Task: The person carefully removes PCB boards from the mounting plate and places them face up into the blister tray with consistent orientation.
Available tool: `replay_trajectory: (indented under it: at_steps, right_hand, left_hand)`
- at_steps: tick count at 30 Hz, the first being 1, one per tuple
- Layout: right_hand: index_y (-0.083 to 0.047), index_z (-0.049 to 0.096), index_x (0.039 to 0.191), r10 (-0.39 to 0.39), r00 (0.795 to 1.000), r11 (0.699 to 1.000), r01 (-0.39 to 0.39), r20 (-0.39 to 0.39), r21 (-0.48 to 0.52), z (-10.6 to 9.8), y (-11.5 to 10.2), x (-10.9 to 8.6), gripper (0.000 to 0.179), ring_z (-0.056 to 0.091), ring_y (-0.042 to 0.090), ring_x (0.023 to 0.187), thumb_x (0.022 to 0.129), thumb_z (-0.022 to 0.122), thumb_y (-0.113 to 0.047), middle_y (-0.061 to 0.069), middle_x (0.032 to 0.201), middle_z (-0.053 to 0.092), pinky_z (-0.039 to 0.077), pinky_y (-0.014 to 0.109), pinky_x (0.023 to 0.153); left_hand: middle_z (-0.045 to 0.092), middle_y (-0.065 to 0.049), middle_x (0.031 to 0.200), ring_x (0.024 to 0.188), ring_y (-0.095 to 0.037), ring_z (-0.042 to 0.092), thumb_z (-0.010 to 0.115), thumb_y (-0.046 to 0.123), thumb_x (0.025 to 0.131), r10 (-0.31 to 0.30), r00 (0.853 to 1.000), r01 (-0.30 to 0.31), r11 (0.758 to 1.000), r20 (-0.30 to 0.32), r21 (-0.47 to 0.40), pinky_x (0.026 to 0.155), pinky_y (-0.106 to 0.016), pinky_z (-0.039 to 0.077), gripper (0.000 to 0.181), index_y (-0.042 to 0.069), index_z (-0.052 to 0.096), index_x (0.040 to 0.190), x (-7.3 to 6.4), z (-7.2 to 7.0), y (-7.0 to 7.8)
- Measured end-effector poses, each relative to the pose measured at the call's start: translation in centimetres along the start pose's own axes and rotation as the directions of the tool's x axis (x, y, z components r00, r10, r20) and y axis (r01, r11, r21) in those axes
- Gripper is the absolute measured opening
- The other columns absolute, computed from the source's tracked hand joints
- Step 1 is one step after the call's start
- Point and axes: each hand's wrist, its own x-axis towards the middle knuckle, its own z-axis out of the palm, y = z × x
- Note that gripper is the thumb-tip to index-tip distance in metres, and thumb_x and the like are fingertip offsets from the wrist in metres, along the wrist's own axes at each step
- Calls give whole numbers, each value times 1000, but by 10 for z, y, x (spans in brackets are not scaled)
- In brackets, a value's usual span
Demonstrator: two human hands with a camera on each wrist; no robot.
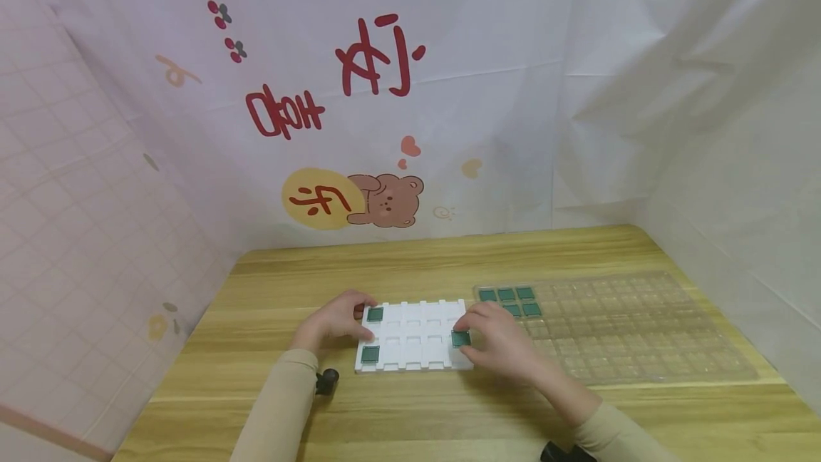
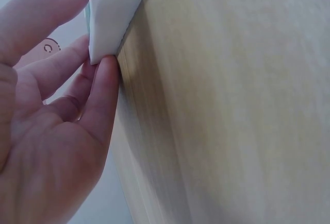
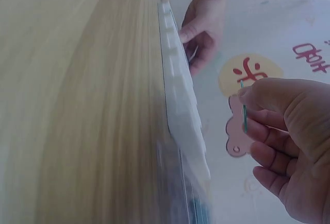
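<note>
A white tray (image 1: 413, 334) with rows of shallow square pockets lies on the wooden table. Two green square chips (image 1: 370, 354) sit in its left column, one at the far corner and one at the near corner. My left hand (image 1: 336, 318) grips the tray's left edge; in the left wrist view its thumb and fingers (image 2: 100, 95) are at the white corner. Between thumb and fingertips, my right hand (image 1: 499, 342) pinches another green square chip (image 1: 460, 339) over the tray's right side. The right wrist view shows this chip (image 3: 244, 108) edge-on, held above the tray.
Right of the white tray lies a large clear plastic tray (image 1: 616, 326) with many pockets. Several green chips (image 1: 507, 294) occupy its far left corner, partly behind my right hand. A printed white cloth (image 1: 487, 105) hangs behind the table (image 1: 398, 419) and along its sides.
</note>
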Motion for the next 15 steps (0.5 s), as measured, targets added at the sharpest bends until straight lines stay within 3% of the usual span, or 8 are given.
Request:
replay_trajectory:
  at_steps: [15]
  right_hand:
    - [-13, 73, 98, -5, 999, 1000, 4, -47, -23, -14, 34, -21, 26, 59, 20, 98, 74, 83, -10, -5, 99, 68, 50, 41, 85]
  left_hand:
    - [54, -8, 125, 111, -25, 52, 91, 12, 69, -13, 1000, 13, 1000, -11, -12, 101, -46, 42, 59, 8, 65, 121, -2, 0, 1]
